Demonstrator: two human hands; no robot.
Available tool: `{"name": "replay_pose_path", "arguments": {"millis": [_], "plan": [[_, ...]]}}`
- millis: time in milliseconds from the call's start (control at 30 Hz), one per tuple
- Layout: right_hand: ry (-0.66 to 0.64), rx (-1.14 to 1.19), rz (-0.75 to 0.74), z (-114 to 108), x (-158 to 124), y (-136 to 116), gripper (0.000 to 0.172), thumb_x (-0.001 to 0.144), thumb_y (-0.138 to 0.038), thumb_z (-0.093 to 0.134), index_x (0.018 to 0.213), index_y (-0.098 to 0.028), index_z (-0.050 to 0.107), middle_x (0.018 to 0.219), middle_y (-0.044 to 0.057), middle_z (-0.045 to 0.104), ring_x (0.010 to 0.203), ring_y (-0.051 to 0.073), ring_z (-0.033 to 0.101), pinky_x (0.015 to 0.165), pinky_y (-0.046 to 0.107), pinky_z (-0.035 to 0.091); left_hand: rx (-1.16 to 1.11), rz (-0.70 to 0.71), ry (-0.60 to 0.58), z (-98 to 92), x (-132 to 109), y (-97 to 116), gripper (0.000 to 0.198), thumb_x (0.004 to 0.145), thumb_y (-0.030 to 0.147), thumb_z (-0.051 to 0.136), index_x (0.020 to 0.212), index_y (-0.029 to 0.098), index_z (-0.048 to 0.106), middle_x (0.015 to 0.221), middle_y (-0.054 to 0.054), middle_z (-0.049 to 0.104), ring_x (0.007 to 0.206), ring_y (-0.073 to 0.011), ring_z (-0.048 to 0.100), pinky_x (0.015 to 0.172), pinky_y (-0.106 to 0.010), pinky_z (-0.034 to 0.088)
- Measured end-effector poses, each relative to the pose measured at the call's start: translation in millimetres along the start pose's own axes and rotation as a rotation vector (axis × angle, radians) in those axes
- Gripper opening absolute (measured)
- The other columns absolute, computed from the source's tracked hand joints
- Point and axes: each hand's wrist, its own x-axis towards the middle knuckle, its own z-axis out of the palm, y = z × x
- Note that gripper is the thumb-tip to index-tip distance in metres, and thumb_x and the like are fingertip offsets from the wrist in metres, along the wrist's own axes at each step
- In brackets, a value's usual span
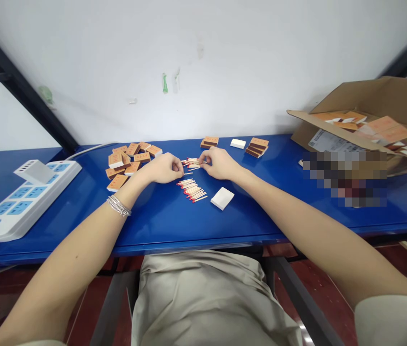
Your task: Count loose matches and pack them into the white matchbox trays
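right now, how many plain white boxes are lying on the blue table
2. One white box lies just right of the nearer matches; the other white box lies toward the wall, between two groups of matchboxes. More could be hidden behind the right forearm.

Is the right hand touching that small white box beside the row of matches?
Apart: the head view shows blue tabletop between the right hand and the small white box.
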Motion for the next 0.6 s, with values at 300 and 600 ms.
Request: {"name": "replay_pose_path", "arguments": {"millis": [300,600], "plan": [[0.004,0.041,-0.077,4,-1,2,0.016,0.079,-0.017,0.059,0.089,-0.016,0.072,0.081,0.006,0.063,0.075,0.017,0.056,0.073,0.028,0.040,-0.042,-0.017,-0.143,-8.6,-6,-2,0.014,0.067,0.027,0.062,0.073,0.019,0.072,0.070,0.000,0.071,0.059,-0.0118,0.056,0.058,-0.022,0.044],[-0.013,0.069,-0.125,9,-1,-5,0.016,0.084,-0.015,0.056,0.088,-0.015,0.071,0.079,0.006,0.061,0.074,0.016,0.053,0.070,0.026,0.039,-0.001,-0.006,-0.054,-10.8,-2,-13,0.025,0.073,0.033,0.057,0.083,0.017,0.074,0.080,-0.003,0.073,0.068,-0.0146,0.061,0.066,-0.024,0.047]]}}
